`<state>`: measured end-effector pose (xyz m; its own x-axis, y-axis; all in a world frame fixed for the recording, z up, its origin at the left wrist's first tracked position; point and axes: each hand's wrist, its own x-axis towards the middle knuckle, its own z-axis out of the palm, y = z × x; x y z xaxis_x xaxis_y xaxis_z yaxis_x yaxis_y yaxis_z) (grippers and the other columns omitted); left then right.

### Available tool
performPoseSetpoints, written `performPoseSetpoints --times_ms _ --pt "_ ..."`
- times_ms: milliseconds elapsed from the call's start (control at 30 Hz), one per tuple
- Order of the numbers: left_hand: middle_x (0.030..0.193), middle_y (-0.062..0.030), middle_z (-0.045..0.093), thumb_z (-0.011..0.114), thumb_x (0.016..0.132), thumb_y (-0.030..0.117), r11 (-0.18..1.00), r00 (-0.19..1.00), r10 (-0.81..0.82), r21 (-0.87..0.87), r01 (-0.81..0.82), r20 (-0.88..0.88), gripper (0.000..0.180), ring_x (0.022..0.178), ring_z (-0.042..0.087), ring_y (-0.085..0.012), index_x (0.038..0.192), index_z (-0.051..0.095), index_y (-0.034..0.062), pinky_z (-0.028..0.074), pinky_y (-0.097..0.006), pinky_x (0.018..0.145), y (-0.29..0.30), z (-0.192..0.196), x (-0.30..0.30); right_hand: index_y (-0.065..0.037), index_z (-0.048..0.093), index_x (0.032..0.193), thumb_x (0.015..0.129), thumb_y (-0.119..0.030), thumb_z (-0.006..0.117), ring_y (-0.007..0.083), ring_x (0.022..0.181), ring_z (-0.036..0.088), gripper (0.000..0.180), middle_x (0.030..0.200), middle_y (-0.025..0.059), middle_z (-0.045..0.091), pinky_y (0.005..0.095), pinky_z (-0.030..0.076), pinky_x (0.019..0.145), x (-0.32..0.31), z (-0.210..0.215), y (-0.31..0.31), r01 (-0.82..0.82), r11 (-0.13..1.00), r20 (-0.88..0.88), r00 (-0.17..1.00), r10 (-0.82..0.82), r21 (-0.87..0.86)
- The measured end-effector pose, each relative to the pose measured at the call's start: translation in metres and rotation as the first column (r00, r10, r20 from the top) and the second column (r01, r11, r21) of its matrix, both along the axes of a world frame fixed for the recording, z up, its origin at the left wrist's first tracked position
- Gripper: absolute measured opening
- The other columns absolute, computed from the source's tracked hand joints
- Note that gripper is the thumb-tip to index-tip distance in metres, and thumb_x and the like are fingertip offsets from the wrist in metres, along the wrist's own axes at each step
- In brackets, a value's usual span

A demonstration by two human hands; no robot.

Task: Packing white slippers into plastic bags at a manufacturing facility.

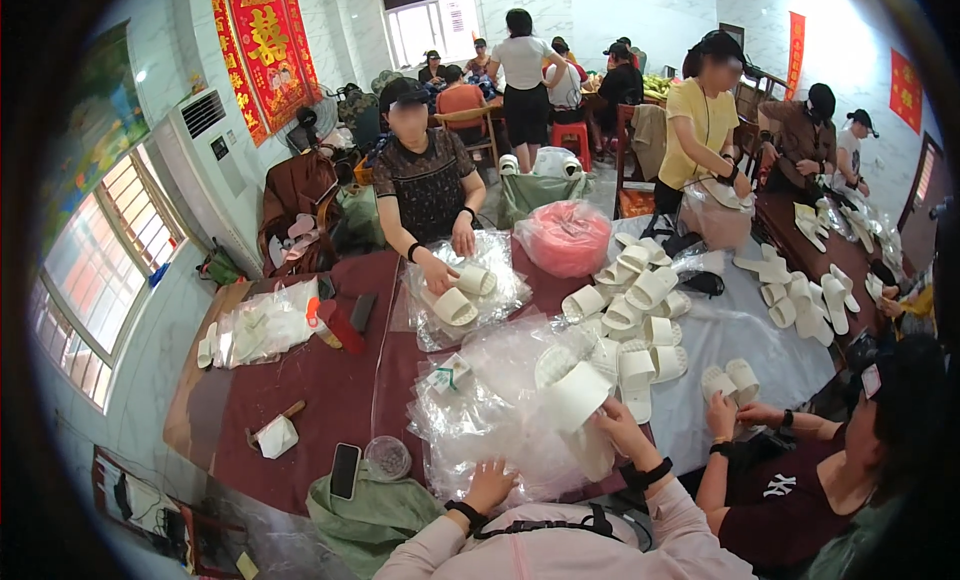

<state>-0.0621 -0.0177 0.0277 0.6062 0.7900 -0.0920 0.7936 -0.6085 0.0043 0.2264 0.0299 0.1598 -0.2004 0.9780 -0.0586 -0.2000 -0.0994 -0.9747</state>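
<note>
My right hand [625,432] grips a pair of white slide slippers [578,398], held tilted above the near edge of the table. Spread out flat, the fingers of my left hand [490,486] rest on a pile of clear plastic bags [470,420]. A small white packet with a green mark [449,374] lies on those bags. Just beyond my right hand, a heap of loose white slippers [640,310] covers part of the table.
A phone [345,471] and a clear round tub [388,458] sit left of my left hand. Across the table a person [430,180] handles bagged slippers; another person [800,470] works close on my right. A pink bundle [563,238] stands at the far side.
</note>
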Motion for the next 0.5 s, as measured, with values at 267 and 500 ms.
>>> performPoseSetpoints --times_ms 267,500 --pt "0.129 -0.0175 0.042 0.038 0.089 0.039 0.742 0.963 0.254 -0.658 -0.130 0.095 0.041 0.122 0.035 -0.0360 0.127 0.043 0.0231 0.023 -0.052 0.100 0.039 0.039 0.004 0.004 0.045 0.122 0.081 -0.015 0.057 0.0136 0.110 0.043 0.047 0.121 0.0077 0.049 0.0266 0.033 0.094 0.004 0.027 -0.032 -0.561 0.774 -0.029 0.815 0.579 -0.294" --pt "0.084 -0.0155 0.059 0.050 0.084 0.024 0.954 0.755 0.295 -0.218 -0.203 0.586 0.023 0.081 0.057 -0.0322 0.093 0.059 0.0052 0.046 -0.040 0.068 0.052 0.067 0.007 0.003 0.047 0.120 0.079 -0.015 0.059 0.0123 0.105 0.045 0.046 0.114 0.0054 0.053 0.0231 0.034 0.092 0.007 0.016 -0.043 -0.637 0.731 -0.104 0.767 0.634 -0.244"
